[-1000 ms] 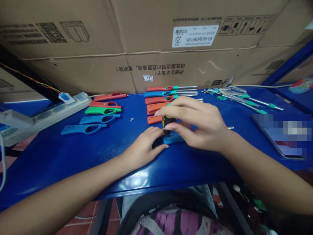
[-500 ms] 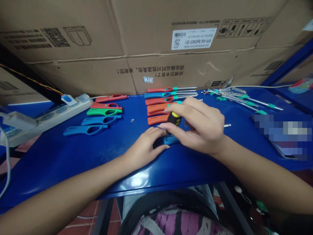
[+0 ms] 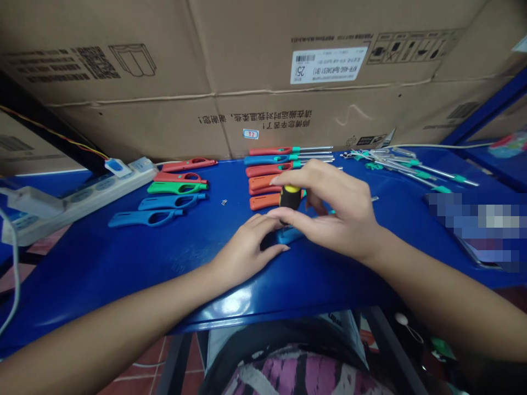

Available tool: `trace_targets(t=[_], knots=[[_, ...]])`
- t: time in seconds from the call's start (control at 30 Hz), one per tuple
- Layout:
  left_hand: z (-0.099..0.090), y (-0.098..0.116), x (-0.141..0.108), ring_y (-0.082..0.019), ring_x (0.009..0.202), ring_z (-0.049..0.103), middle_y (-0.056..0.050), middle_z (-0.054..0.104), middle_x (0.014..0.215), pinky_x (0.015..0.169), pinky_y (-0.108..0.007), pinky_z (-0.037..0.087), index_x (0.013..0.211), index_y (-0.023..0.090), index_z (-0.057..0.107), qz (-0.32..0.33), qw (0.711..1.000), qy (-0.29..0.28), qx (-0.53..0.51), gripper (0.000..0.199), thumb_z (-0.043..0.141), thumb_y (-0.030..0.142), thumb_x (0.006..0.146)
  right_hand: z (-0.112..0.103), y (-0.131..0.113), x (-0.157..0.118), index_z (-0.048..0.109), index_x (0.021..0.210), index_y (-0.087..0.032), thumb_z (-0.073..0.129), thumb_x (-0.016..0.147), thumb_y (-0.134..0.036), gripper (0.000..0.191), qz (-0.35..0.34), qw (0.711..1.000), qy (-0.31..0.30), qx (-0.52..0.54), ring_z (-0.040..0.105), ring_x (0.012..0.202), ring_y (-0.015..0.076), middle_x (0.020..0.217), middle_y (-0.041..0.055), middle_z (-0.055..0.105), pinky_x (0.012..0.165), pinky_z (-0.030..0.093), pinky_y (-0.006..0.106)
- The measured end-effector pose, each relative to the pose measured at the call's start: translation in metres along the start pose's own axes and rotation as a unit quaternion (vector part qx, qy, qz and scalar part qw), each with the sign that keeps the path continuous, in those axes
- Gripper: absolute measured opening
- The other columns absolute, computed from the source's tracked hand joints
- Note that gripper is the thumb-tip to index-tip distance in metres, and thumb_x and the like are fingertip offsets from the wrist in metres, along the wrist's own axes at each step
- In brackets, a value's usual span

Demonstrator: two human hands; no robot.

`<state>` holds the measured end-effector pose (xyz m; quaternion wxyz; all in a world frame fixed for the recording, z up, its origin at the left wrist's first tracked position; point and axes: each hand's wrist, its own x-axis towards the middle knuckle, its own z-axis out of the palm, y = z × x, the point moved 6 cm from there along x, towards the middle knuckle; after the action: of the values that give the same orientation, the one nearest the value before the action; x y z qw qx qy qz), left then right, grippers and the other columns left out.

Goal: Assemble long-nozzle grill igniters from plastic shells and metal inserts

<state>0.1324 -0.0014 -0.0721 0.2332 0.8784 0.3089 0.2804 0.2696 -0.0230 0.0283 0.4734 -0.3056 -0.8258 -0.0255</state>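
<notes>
My right hand (image 3: 340, 211) grips a short black and yellow screwdriver (image 3: 290, 202) by its handle, which stands nearly upright. The screwdriver's tip points down at a blue gas lighter (image 3: 290, 236) lying on the table. My left hand (image 3: 247, 244) is closed at the lighter's handle end, with the thumb at its near side and the fingertips partly hidden. Most of the lighter is covered by my right hand; its metal tube end (image 3: 374, 198) shows beyond the fingers. Just behind lies an orange lighter (image 3: 263, 201).
Several assembled lighters (image 3: 272, 171) lie in a row at the back. Empty lighter bodies (image 3: 144, 218) are at left beside a power strip (image 3: 82, 197). Tiny screws (image 3: 224, 202) lie mid-table. Metal tubes (image 3: 432, 170) are piled at right, near a blurred-out device (image 3: 477, 230). A cardboard box (image 3: 164, 126) stands behind.
My right hand has shifted slightly left and its fingers have changed their hold on the screwdriver, which stands more upright. The lighter's tube end has shifted left and back. My left hand stays nearly still.
</notes>
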Motion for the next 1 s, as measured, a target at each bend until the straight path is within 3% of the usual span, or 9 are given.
trace_targets(t=[0.13,0.3,0.37,0.47,0.53,0.6,0.67,0.87,1.0], knots=[[0.001,0.003,0.000,-0.027,0.109,0.065,-0.008,0.071,0.115,0.095,-0.044,0.054,0.112,0.019,0.062,0.008,1.000,-0.004,0.003,0.026,0.074,0.024,0.089,0.004,0.003,-0.002,0.068,0.110,-0.022,0.073,0.089,-0.040,0.028,0.000,1.000,0.004,-0.028,0.070,0.086,0.0193,0.101,0.0060,0.074,0.072,0.058,0.030],[-0.002,0.008,0.000,-0.025,0.108,0.064,-0.008,0.070,0.114,0.097,-0.043,0.053,0.115,0.017,0.061,0.003,1.000,-0.019,0.003,0.029,0.072,0.024,0.089,0.007,0.016,0.000,0.063,0.109,-0.021,0.072,0.089,-0.037,0.028,0.089,0.991,0.021,0.100,0.066,0.076,0.0151,0.102,0.0046,0.069,0.057,0.055,0.025],[-0.005,0.008,-0.001,-0.025,0.109,0.063,-0.009,0.068,0.115,0.099,-0.043,0.053,0.121,0.017,0.060,-0.008,0.999,-0.031,0.011,0.036,0.070,0.022,0.087,-0.009,0.027,0.005,0.062,0.110,-0.021,0.072,0.089,-0.035,0.027,0.107,0.986,0.081,0.103,0.064,0.071,0.0138,0.100,0.0038,0.067,0.055,0.054,0.025],[-0.009,0.005,-0.003,-0.027,0.111,0.062,-0.011,0.065,0.116,0.099,-0.044,0.054,0.124,0.016,0.061,-0.023,0.997,-0.053,0.049,0.038,0.067,0.022,0.087,-0.048,0.052,0.012,0.062,0.108,-0.024,0.070,0.090,-0.035,0.023,0.085,0.984,0.159,0.006,0.063,0.075,0.0159,0.097,0.0047,0.065,0.060,0.052,0.027],[-0.012,0.001,-0.003,-0.028,0.110,0.061,-0.012,0.063,0.115,0.099,-0.045,0.054,0.123,0.016,0.063,-0.028,0.995,-0.063,0.077,0.035,0.065,0.028,0.091,-0.071,0.075,0.013,0.064,0.103,-0.025,0.072,0.088,-0.035,0.019,0.074,0.981,0.155,-0.093,0.063,0.078,0.0181,0.093,0.0060,0.066,0.066,0.051,0.029],[-0.013,-0.002,-0.003,-0.028,0.109,0.061,-0.012,0.063,0.114,0.098,-0.045,0.054,0.123,0.015,0.065,-0.031,0.993,-0.065,0.090,0.034,0.063,0.032,0.094,-0.083,0.100,0.009,0.065,0.094,-0.026,0.071,0.087,-0.034,0.013,0.068,0.974,0.101,-0.192,0.063,0.080,0.0206,0.088,0.0073,0.066,0.073,0.050,0.033],[-0.013,-0.005,-0.002,-0.027,0.108,0.061,-0.012,0.062,0.113,0.097,-0.045,0.054,0.123,0.014,0.065,-0.033,0.993,-0.066,0.094,0.033,0.062,0.033,0.096,-0.089,0.126,-0.002,0.063,0.092,-0.024,0.064,0.089,-0.029,0.007,0.104,0.956,0.054,-0.269,0.063,0.087,0.0249,0.091,0.0106,0.067,0.080,0.049,0.038],[-0.015,-0.012,0.000,-0.027,0.107,0.060,-0.012,0.062,0.114,0.098,-0.046,0.053,0.124,0.016,0.064,-0.008,0.992,-0.064,0.105,0.030,0.059,0.031,0.098,-0.087,0.175,-0.036,0.059,0.091,-0.022,0.054,0.082,-0.017,0.011,0.234,0.916,-0.060,-0.320,0.063,0.095,0.0291,0.094,0.0118,0.066,0.089,0.051,0.042],[-0.020,-0.016,0.003,-0.026,0.105,0.059,-0.011,0.062,0.113,0.098,-0.045,0.052,0.125,0.016,0.063,0.004,0.992,-0.054,0.113,0.031,0.057,0.033,0.099,-0.075,0.199,-0.059,0.064,0.099,-0.019,0.054,0.082,-0.017,0.020,0.327,0.849,-0.237,-0.341,0.063,0.099,0.0295,0.104,0.0149,0.063,0.092,0.050,0.042]])
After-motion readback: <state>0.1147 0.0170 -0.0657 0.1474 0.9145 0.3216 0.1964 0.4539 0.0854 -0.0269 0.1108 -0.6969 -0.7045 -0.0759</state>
